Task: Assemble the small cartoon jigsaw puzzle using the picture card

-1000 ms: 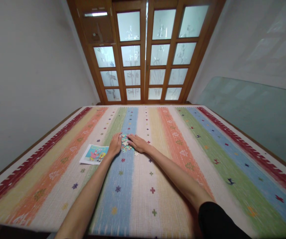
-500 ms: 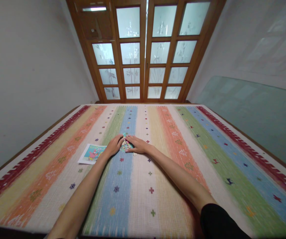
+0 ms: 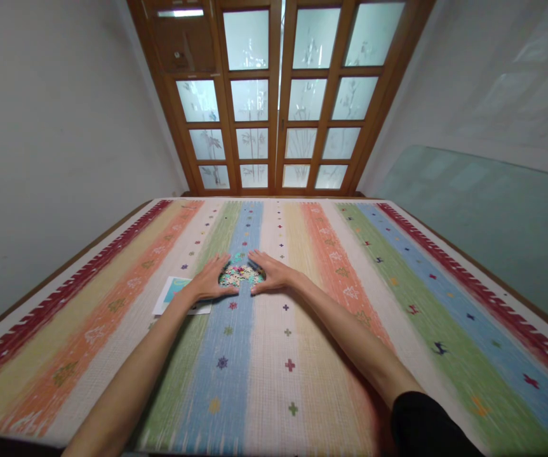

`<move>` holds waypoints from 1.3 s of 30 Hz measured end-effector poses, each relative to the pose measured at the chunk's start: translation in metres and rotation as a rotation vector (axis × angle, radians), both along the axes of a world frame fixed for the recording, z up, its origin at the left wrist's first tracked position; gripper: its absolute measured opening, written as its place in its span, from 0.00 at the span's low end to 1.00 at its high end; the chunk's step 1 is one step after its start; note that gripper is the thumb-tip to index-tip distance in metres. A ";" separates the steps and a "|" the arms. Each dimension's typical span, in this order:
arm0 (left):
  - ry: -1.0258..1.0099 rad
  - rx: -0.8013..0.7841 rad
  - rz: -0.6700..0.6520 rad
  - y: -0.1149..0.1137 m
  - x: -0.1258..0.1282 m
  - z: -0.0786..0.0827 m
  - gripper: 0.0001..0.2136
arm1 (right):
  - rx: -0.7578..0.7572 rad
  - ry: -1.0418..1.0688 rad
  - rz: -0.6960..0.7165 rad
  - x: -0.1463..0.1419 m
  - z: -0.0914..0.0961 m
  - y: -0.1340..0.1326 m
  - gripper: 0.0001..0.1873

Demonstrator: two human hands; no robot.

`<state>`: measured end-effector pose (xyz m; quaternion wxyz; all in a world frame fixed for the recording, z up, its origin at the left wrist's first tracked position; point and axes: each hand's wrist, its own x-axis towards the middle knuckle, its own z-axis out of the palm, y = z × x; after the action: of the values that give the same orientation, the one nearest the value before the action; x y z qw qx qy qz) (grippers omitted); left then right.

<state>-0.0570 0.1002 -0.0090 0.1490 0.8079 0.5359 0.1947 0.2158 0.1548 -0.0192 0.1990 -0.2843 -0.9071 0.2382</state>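
My left hand (image 3: 208, 283) and right hand (image 3: 270, 275) lie flat, fingers spread wide, cupping a small heap of multicoloured cardboard puzzle pieces (image 3: 240, 275) on the striped woven tabletop cloth (image 3: 331, 330); a cartoon picture card (image 3: 174, 292) lies beside my left wrist.

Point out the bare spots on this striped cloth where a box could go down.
Bare: the whole right half of the striped cloth, and the far strip toward the doors. Crowded: the middle, where left hand and right hand cup the puzzle pieces, picture sheet beside.
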 end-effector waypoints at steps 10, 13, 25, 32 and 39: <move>0.155 -0.002 -0.052 0.017 0.040 -0.006 0.57 | 0.222 0.027 -0.173 -0.003 -0.009 0.012 0.29; 0.177 0.010 -0.039 0.019 0.050 -0.011 0.58 | 0.223 0.076 -0.248 -0.012 -0.006 0.012 0.22; -0.099 0.151 0.006 0.041 0.062 -0.021 0.20 | 0.127 0.126 -0.307 0.027 0.001 0.010 0.15; -0.216 0.195 0.132 0.053 0.053 -0.012 0.17 | 0.200 -0.023 -0.248 0.021 -0.004 -0.008 0.15; -0.329 0.228 0.344 0.044 0.032 0.002 0.30 | 0.142 0.013 -0.303 -0.004 -0.012 0.001 0.14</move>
<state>-0.0253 0.1446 -0.0072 0.1071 0.6740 0.6084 0.4051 0.2114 0.1554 -0.0314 0.2583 -0.4016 -0.8670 0.1424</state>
